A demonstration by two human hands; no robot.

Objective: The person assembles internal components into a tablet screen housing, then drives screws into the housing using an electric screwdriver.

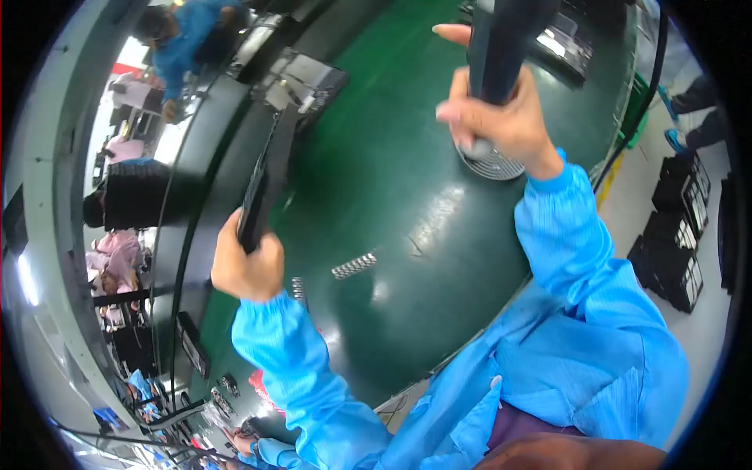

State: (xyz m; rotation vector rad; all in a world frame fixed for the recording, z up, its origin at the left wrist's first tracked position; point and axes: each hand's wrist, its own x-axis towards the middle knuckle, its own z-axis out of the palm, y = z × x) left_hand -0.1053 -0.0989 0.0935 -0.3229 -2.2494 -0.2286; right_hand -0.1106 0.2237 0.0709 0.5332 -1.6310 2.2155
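On the green table [407, 196] before me, a perforated metal strip [355, 265] lies near the middle, with a second strip [298, 288] just beside my left sleeve. A silver-and-black unit [305, 82] sits at the far left, and another dark unit [570, 47] at the far right. My right hand [505, 117] partly covers a round ribbed piece [497, 166]. Black boxes [674, 235] stand on the floor to the right, their pale patches too small to read; a black cable [646, 110] hangs between them and the table. A person in blue [188, 47] is at the far left.

My left hand [249, 266] is wrapped round the near end of a narrow black part [257, 196]. My right fingers curl round a bulky dark part [499, 59], raised at the far side.
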